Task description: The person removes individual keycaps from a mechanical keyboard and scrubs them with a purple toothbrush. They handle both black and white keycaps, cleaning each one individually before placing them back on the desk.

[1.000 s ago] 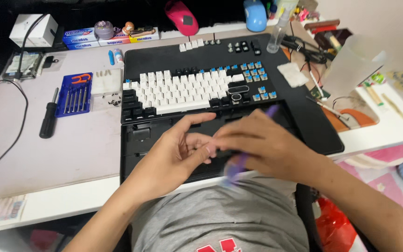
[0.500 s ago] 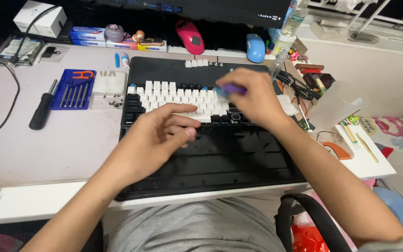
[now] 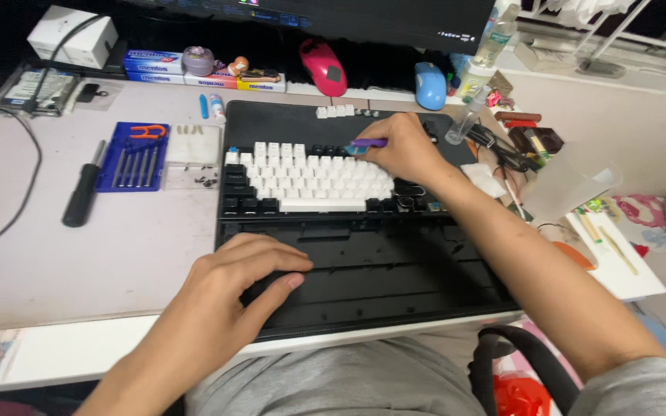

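The keyboard (image 3: 310,181), with white and black keycaps, is seen lying on a black mat (image 3: 395,262) at the middle of the desk (image 3: 102,254), its near edge just above a black tray-like case part (image 3: 379,270).

The right hand (image 3: 402,146) is closed around a purple tool (image 3: 368,142), whose tip is pointed left over the top right rows of keycaps. The tool is held in a pinch; whether its tip is engaged on a cap cannot be told.

The left hand (image 3: 233,289) is laid flat, fingers spread and relaxed, on the black case part near the desk edge. Nothing is grasped by it.

Loose items noted: a short row of white keycaps (image 3: 334,112) on the mat above the keyboard; small dark screws or bits (image 3: 206,181) on a clear tray (image 3: 193,154) beside a blue screwdriver set (image 3: 131,156); a black-handled screwdriver (image 3: 82,196) further left; a clear bottle (image 3: 468,119) close to the right wrist.

Risks judged from this layout:
- The keyboard is not steadied by the left hand, so it could be shifted or tilted if a cap is levered.
- A cap could be flicked off the mat if pried at an angle, and a stem could be strained.
- The bottle could be knocked over by the right forearm, with liquid reaching the board.
- The small screws could be scattered if the clear tray is nudged.
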